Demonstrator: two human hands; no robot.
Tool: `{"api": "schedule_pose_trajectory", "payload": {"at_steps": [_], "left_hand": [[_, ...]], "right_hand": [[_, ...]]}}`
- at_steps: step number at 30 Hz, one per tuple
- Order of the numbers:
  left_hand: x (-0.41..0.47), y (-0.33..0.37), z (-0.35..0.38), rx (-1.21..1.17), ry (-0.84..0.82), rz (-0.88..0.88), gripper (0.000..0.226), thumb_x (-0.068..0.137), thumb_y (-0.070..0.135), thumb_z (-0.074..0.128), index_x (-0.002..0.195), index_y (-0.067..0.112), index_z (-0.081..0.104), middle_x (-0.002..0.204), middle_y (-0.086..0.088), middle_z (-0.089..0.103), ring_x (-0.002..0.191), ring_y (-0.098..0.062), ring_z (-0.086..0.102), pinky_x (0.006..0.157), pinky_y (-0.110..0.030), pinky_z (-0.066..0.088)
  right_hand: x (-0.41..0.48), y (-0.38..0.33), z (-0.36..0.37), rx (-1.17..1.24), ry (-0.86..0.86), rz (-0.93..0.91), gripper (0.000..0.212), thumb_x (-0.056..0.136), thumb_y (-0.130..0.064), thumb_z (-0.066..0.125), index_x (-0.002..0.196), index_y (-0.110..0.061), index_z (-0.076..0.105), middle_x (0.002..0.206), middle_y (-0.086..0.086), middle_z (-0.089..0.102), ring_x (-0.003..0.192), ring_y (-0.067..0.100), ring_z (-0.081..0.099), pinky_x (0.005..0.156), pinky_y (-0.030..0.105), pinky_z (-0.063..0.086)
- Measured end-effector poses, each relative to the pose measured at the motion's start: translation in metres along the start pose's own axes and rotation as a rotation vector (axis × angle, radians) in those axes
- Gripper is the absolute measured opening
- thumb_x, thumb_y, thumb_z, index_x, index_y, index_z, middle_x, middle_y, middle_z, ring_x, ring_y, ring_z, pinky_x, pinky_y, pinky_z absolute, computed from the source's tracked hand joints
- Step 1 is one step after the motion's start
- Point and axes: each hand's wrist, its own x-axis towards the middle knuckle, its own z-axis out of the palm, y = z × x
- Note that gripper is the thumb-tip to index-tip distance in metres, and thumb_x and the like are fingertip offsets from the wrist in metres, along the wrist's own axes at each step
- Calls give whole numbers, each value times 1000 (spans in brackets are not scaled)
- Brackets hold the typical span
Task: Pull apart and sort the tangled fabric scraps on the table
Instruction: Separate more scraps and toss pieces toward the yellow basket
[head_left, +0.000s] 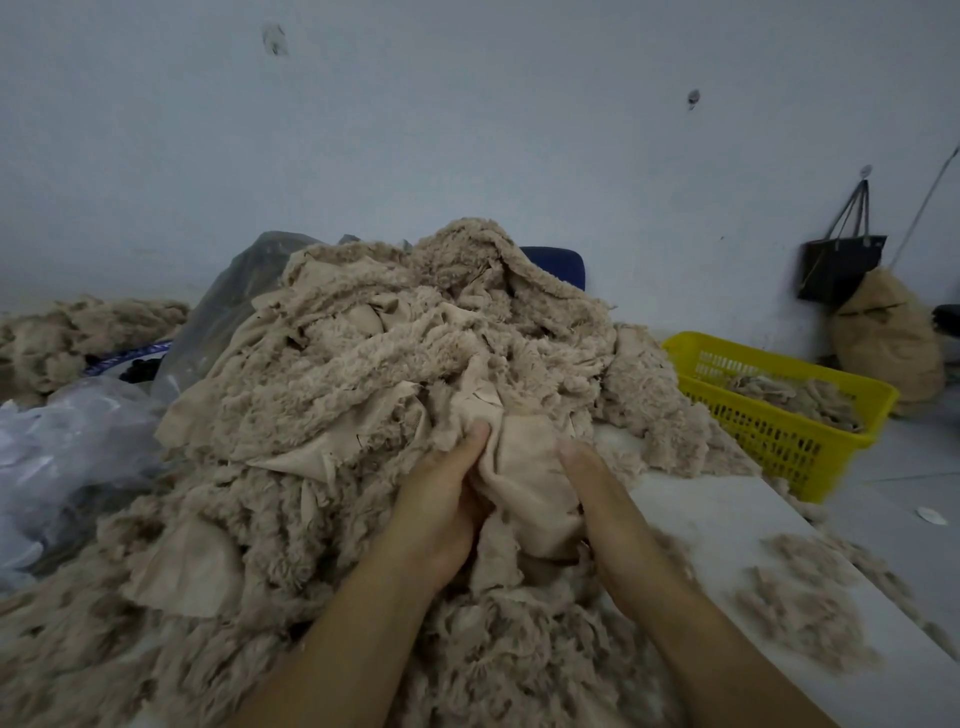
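Beige fleece fluff (800, 613) lay nearest on the white bench (727, 525). Just beyond, the left grip (441, 499) and right grip (597, 493) each pinched one smooth tan scrap (530, 467), thumbs on top, at the foot of the tangled pile of scraps (389, 358) heaped mid-bench. Farther right sat a yellow basket (769, 358) holding more scraps; a black bag (841, 265) hung on the wall.

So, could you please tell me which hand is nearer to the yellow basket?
Right. The right hand grips the beige fabric scrap on the side facing the yellow basket; the left hand grips the scrap's other side, farther from it.
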Motion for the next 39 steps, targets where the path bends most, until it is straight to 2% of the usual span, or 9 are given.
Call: {"api": "schedule_pose_trajectory", "payload": {"at_steps": [5, 8, 12, 18, 23, 27, 34, 37, 39], "left_hand": [[-6, -15, 2, 419, -18, 106, 26, 92, 34, 65, 105, 15, 77, 105, -6, 77, 102, -19, 72, 95, -37, 54], [2, -11, 2, 204, 147, 71, 31, 94, 34, 64, 110, 9, 72, 106, -6, 76, 101, -20, 72, 88, -35, 57], [3, -1, -1, -89, 117, -70, 42, 99, 41, 48, 113, 8, 70, 108, -11, 75, 90, -19, 75, 65, -28, 60], [3, -1, 0, -158, 66, -136, 43, 102, 41, 44, 115, 9, 70, 111, -14, 74, 96, -25, 74, 78, -37, 57], [2, -5, 3, 17, 131, -12, 45, 99, 41, 51, 112, 3, 71, 104, -15, 75, 94, -25, 74, 68, -30, 60], [-6, -19, 12, 416, 121, 96, 30, 101, 42, 52, 101, 22, 74, 95, -1, 78, 87, -10, 74, 72, -23, 58], [-9, -20, 20, 772, 107, 86, 40, 99, 46, 51, 103, 13, 72, 89, 0, 75, 85, -11, 71, 77, -18, 55], [-14, -10, 18, 597, 69, 46, 47, 94, 53, 56, 120, 16, 67, 113, -1, 73, 104, -19, 69, 98, -37, 53], [-14, -1, 11, 422, 92, 65, 49, 89, 55, 59, 113, 15, 71, 103, -4, 77, 94, -23, 74, 82, -35, 60]], "right_hand": [[1, -3, 1, -257, 195, -94, 58, 81, -72, 39, 82, -18, 62, 72, -8, 66, 69, 6, 62, 58, 18, 46], [2, -5, -8, -182, 328, -67, 52, 89, -66, 35, 89, -27, 69, 82, -11, 71, 76, 1, 64, 65, 20, 48], [-3, -5, -2, -253, 209, -71, 65, 80, -75, 32, 94, -23, 70, 88, 0, 71, 78, 1, 65, 74, 31, 51], [-1, -4, -1, -63, 165, 25, 30, 97, -52, 47, 89, -45, 75, 96, -11, 75, 93, 5, 69, 88, 33, 51], [1, -7, 2, -2, 126, 84, 39, 95, -51, 49, 73, -31, 74, 84, -7, 71, 78, 9, 66, 77, 31, 50], [-6, -7, 10, -122, -111, 1, 49, 87, -75, 43, 112, -42, 68, 109, -19, 72, 100, -4, 67, 80, 14, 54], [-1, -3, 10, -191, 224, -99, 45, 85, -69, 41, 82, -32, 67, 75, 1, 70, 62, 1, 64, 54, 16, 49], [10, -5, -9, -21, 356, 53, 42, 103, -46, 41, 72, -32, 66, 60, -4, 61, 49, 4, 56, 49, 26, 41], [15, -5, -27, 51, 444, 143, 37, 105, -35, 41, 71, -27, 52, 60, -1, 43, 46, 12, 39, 48, 28, 29]]}}
